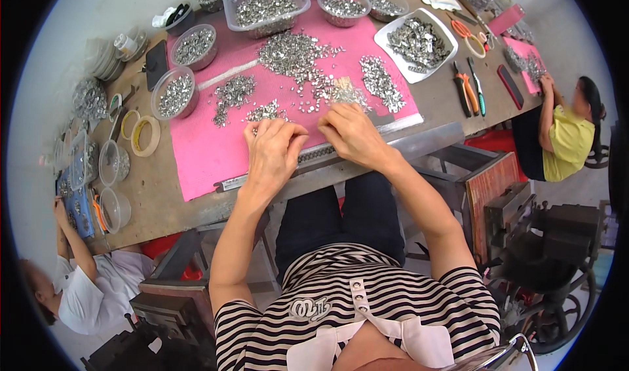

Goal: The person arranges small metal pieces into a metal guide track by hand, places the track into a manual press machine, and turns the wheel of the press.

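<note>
My left hand (274, 149) is over the front of a pink mat (196, 155), thumb and fingers pinched together. My right hand (356, 134) is also pinched, a short gap to its right. What either pinch holds is too small or hidden to make out. Between and below the hands runs a long metal rail (317, 155) with a row of small metal parts along it. One small pile of shiny metal pieces (265, 111) lies just beyond my left fingers. Beyond my right fingers lies another pile (346, 93), partly covered by the hand.
A large heap of metal pieces (288, 53) lies mid-mat. Plastic tubs (175, 96) and a white tray (442, 27) of parts surround it. Orange-handled pliers (466, 94) and a tape roll (145, 137) flank the mat. Co-workers in yellow (569, 145) and white (98, 292) sit at either side.
</note>
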### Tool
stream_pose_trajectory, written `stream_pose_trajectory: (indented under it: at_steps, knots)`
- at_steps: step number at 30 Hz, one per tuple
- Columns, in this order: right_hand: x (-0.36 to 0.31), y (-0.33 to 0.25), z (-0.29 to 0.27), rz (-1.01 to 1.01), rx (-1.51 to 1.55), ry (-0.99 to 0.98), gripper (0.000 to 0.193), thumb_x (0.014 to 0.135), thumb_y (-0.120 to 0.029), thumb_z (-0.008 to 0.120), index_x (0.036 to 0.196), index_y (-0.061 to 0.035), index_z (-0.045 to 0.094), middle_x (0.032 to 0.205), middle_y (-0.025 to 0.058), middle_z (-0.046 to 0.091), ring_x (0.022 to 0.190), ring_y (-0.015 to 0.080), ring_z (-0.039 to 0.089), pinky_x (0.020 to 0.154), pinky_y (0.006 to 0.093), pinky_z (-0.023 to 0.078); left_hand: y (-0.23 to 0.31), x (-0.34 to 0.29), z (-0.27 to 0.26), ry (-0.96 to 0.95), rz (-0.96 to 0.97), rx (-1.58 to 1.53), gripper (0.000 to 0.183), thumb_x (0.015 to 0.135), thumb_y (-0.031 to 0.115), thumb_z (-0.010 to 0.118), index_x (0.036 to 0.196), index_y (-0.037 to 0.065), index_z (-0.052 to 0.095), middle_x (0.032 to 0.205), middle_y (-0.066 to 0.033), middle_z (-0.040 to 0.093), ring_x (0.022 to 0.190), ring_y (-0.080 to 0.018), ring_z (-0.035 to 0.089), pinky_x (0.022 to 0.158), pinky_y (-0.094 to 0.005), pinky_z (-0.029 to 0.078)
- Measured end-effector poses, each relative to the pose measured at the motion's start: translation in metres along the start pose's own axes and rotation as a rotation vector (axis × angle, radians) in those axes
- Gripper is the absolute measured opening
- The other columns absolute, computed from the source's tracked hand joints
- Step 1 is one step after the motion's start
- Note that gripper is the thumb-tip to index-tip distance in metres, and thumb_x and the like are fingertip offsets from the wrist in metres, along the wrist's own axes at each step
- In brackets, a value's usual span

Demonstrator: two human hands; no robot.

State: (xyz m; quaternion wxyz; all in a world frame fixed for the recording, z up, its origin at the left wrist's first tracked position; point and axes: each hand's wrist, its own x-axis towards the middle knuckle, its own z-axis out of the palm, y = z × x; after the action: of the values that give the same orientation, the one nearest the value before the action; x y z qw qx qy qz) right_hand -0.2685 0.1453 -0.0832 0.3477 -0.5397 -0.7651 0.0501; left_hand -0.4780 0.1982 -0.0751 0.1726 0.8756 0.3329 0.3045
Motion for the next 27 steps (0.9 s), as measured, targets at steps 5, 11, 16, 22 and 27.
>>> stream_pose_trajectory:
  at_steps: [5, 11, 16, 22, 27]
  knots:
    - [-0.023, -0.016, -0.005, 0.038, 0.165, 0.002, 0.008, 0.087, -0.006, 0.071, 0.091, -0.0027, 0.065, 0.085, 0.0102, 0.059, 0.084, 0.028, 0.06, 0.077, 0.04, 0.041, 0.015, -0.022, 0.006, 0.029, -0.008, -0.139, 0.012, 0.084, 0.013, 0.079, 0.094, 0.01, 0.073, 0.09, -0.0016, 0.066, 0.091, -0.0224, 0.061, 0.096, -0.0421, 0.036]
    - [-0.036, -0.022, 0.004, 0.011, 0.097, 0.055, 0.01, 0.085, -0.003, 0.071, 0.094, -0.003, 0.066, 0.089, 0.0083, 0.063, 0.084, 0.0279, 0.06, 0.078, 0.0385, 0.043, 0.02, -0.03, 0.02, 0.09, 0.019, -0.102, 0.016, 0.083, 0.011, 0.08, 0.095, 0.008, 0.072, 0.093, -0.0036, 0.068, 0.091, -0.0218, 0.062, 0.094, -0.0404, 0.037]
    - [-0.038, -0.022, 0.007, 0.007, 0.096, 0.055, 0.008, 0.084, -0.003, 0.072, 0.09, -0.0032, 0.067, 0.089, 0.0083, 0.063, 0.084, 0.0281, 0.06, 0.077, 0.0394, 0.044, 0.018, -0.033, 0.024, 0.088, 0.018, -0.09, 0.016, 0.082, 0.011, 0.08, 0.095, 0.008, 0.072, 0.093, -0.0043, 0.068, 0.092, -0.0229, 0.062, 0.095, -0.0405, 0.038]
    - [-0.007, 0.004, 0.004, 0.076, 0.063, 0.08, 0.007, 0.086, -0.008, 0.072, 0.091, -0.0044, 0.07, 0.089, 0.0093, 0.062, 0.087, 0.0287, 0.061, 0.08, 0.0409, 0.044, 0.016, -0.027, 0.017, 0.065, -0.046, -0.213, 0.012, 0.086, 0.008, 0.075, 0.097, 0.007, 0.071, 0.089, -0.006, 0.066, 0.088, -0.0257, 0.062, 0.096, -0.0411, 0.039]
    - [0.016, 0.021, 0.022, 0.028, -0.094, 0.148, 0.01, 0.085, -0.012, 0.075, 0.092, -0.0052, 0.071, 0.088, 0.009, 0.062, 0.088, 0.0296, 0.061, 0.081, 0.0419, 0.045, 0.011, -0.015, 0.013, 0.116, -0.083, -0.092, 0.01, 0.09, 0.009, 0.072, 0.1, 0.007, 0.072, 0.09, -0.0056, 0.069, 0.087, -0.0247, 0.063, 0.098, -0.0436, 0.039]
